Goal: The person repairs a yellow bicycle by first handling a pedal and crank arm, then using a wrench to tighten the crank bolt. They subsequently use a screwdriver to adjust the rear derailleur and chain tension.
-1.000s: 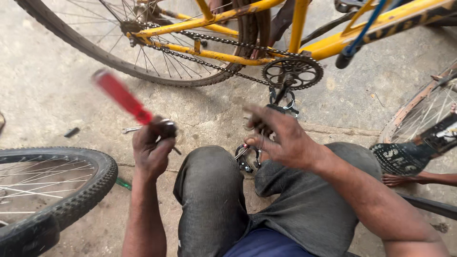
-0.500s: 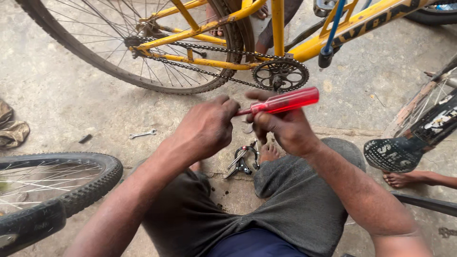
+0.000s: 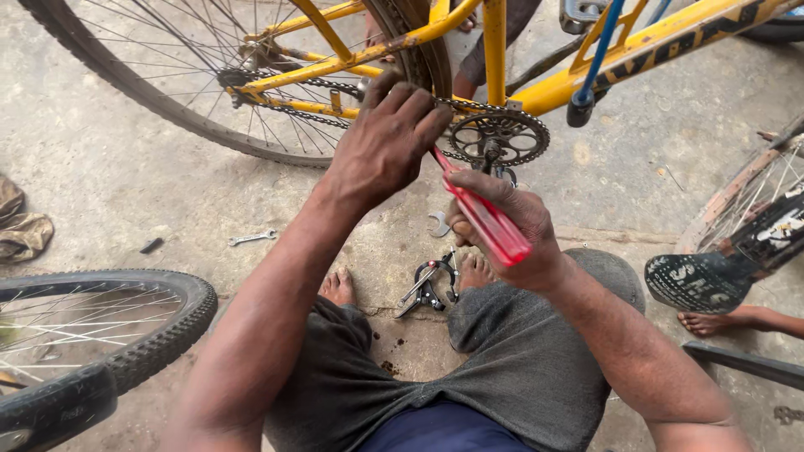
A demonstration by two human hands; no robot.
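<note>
My right hand (image 3: 511,226) grips a red-handled screwdriver (image 3: 488,222), its tip pointing up toward the chainring (image 3: 499,136) of a yellow bicycle (image 3: 536,88). My left hand (image 3: 385,142) reaches forward, fingers curled near the screwdriver's shaft and the chain (image 3: 310,113) beside the rear tyre; what it touches is hidden. I squat with my knees in grey trousers below.
A brake caliper (image 3: 429,285) and a small spanner head (image 3: 438,224) lie on the concrete between my feet. Another spanner (image 3: 251,238) lies farther left. A loose wheel (image 3: 92,343) sits at left. Another person's foot (image 3: 720,320) and a sandal sole (image 3: 691,280) are at right.
The screwdriver has passed from my left hand to my right, which now angles its tip toward the chainring. My left hand has reached forward to the chain area.
</note>
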